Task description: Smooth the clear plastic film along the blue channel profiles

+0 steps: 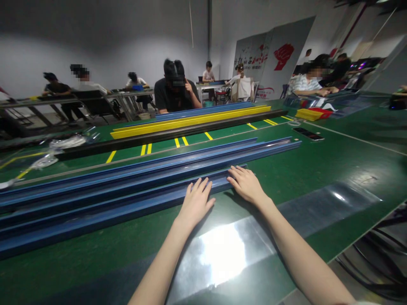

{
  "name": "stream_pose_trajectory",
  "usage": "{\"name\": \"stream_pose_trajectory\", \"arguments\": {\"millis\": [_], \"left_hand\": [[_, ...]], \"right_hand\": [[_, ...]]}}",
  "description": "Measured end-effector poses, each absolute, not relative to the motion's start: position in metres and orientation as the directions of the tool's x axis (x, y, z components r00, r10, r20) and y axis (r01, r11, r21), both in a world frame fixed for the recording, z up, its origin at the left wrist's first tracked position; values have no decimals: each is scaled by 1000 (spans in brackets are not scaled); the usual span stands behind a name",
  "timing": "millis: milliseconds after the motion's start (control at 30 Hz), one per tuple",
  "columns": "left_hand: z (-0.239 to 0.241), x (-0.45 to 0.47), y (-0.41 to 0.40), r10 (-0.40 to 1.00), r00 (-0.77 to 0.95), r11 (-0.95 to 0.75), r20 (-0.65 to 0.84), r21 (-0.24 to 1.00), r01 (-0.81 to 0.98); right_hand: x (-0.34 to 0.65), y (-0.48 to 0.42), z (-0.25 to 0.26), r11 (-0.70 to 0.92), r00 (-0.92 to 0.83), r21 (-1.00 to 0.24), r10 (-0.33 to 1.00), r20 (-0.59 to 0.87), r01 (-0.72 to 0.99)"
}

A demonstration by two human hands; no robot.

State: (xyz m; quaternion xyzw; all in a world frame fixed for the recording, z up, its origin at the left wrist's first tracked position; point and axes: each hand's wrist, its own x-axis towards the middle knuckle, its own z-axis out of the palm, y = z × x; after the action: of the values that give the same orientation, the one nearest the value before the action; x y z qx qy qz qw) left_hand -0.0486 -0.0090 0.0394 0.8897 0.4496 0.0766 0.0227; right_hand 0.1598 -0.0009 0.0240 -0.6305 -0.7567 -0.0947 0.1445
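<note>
Several long blue channel strips lie side by side across the green table (337, 165). My left hand (197, 200) rests with its fingers spread at the near edge of the closest blue channel strip (127, 212). Farther right, my right hand (246, 183) lies palm down, fingertips at the right end of that same strip, its fingers apart. Neither hand is wrapped round anything. Just behind lies another blue channel strip (273, 148), which reaches farther to the right.
Beyond lie a black strip (178, 130) and a yellow strip (197, 120). A phone (308, 134) and a yellow tray (309, 114) are at the right. Clear plastic sheeting (330, 203) covers the near side. A person (176, 91) sits opposite; plastic bags (68, 144) lie left.
</note>
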Motion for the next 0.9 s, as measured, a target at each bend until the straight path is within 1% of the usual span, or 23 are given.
{"name": "stream_pose_trajectory", "arguments": {"millis": [100, 200, 267, 367, 433, 633, 900], "left_hand": [[38, -48, -9, 798, 588, -601, 131, 105, 793], [38, -49, -9, 800, 584, -598, 135, 101, 795], [38, -49, -8, 800, 585, -598, 138, 101, 795], [36, -50, -8, 796, 587, -603, 145, 104, 791], [35, -50, -7, 792, 590, -607, 157, 105, 788], [32, -50, -7, 789, 587, -608, 182, 92, 789], [31, -48, -8, 778, 597, -618, 199, 67, 783]], "right_hand": [[146, -4, 23, 250, -229, -20, 916, 329, 968], [144, -4, 22, 278, -253, -29, 908, 333, 960], [151, -2, 23, 266, -237, -39, 909, 342, 963], [163, 1, 22, 184, -152, -53, 918, 365, 981], [165, 1, 22, 162, -132, -53, 919, 371, 985], [150, -2, 19, 217, -203, 4, 907, 369, 976], [151, 1, 20, 220, -191, -36, 909, 370, 975]]}}
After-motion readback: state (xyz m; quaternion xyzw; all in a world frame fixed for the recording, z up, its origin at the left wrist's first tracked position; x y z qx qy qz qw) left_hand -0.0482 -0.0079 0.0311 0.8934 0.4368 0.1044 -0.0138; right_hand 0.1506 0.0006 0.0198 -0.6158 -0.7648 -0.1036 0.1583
